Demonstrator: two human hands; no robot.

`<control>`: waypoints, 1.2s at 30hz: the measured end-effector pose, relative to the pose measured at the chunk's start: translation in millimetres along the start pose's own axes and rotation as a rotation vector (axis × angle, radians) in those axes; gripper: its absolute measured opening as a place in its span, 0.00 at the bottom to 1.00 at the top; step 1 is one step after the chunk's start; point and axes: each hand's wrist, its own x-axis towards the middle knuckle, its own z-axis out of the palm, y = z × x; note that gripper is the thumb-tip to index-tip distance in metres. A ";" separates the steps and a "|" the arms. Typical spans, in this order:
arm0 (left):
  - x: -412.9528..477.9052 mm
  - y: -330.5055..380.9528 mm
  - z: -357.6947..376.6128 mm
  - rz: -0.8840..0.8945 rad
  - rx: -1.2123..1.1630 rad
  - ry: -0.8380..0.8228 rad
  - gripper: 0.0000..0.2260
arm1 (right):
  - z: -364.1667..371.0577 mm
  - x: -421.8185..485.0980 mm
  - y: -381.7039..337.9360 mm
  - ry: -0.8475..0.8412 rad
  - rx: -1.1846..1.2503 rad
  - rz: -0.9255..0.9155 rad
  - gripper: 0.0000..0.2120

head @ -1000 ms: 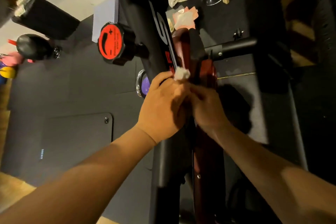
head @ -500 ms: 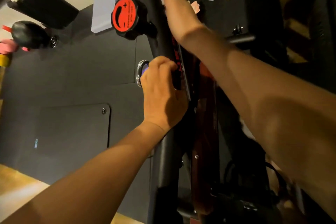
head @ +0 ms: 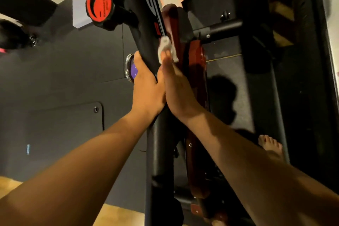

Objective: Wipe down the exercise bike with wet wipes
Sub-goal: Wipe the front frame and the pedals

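1. The exercise bike [head: 161, 152] fills the middle of the view from 12 to 6 o'clock. We judge the wiping to be somewhere in its middle, because nothing shows which parts are already clean.
2. Its black frame tube [head: 145, 29] runs from 12 o'clock to the centre, and this is the part under work. The red wheel cover [head: 197, 71] beside it at 3 o'clock probably waits.
3. Our left hand [head: 146, 86], at the centre, has its fingers curled round the tube and grips it.
4. Our right hand [head: 178, 91] touches the left one, with its fingers straight and pressing the wipe.
5. The red knob [head: 99, 4] is at 11 o'clock, well apart from the wipe. We cannot tell if it is cleaned.
6. The wet wipe [head: 166, 47] is small, white and crumpled. It lies under the right fingertips against the tube's edge, just at 12 o'clock of the hands.
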 end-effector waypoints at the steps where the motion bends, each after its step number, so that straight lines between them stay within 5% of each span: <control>1: 0.7 -0.3 -0.4 0.004 0.001 0.002 0.30 | 1.7 -20.1 12.9 0.005 0.022 0.042 0.30; 6: 2.0 -1.5 -0.1 -0.009 0.005 -0.016 0.28 | 13.6 -133.6 44.4 -0.100 -0.190 0.262 0.28; 9: 1.9 0.3 -1.2 -0.043 -0.029 -0.008 0.27 | 12.1 -90.9 39.0 -0.034 -0.054 0.152 0.33; 14: 1.0 2.4 -2.3 -0.099 -0.135 -0.028 0.26 | 6.3 -49.6 57.8 0.088 -0.034 0.268 0.37; 19: 0.1 4.9 -3.1 -0.095 -0.134 -0.022 0.25 | 32.1 -160.5 57.3 -0.037 -0.274 0.193 0.30; 23: 1.1 4.4 0.9 -0.055 -0.034 0.010 0.28 | 27.4 -82.0 60.7 0.049 -0.378 0.023 0.43; 28: 3.8 2.4 0.0 -0.061 -0.018 -0.006 0.30 | 2.0 -42.0 81.9 0.084 -0.176 0.242 0.33; 33: 3.6 1.8 0.3 -0.080 -0.069 -0.011 0.28 | 19.4 -120.4 81.7 0.028 -0.328 0.010 0.35; 36: 4.3 1.2 0.5 -0.095 -0.088 -0.001 0.25 | 3.6 -76.4 77.8 0.071 -0.209 0.122 0.28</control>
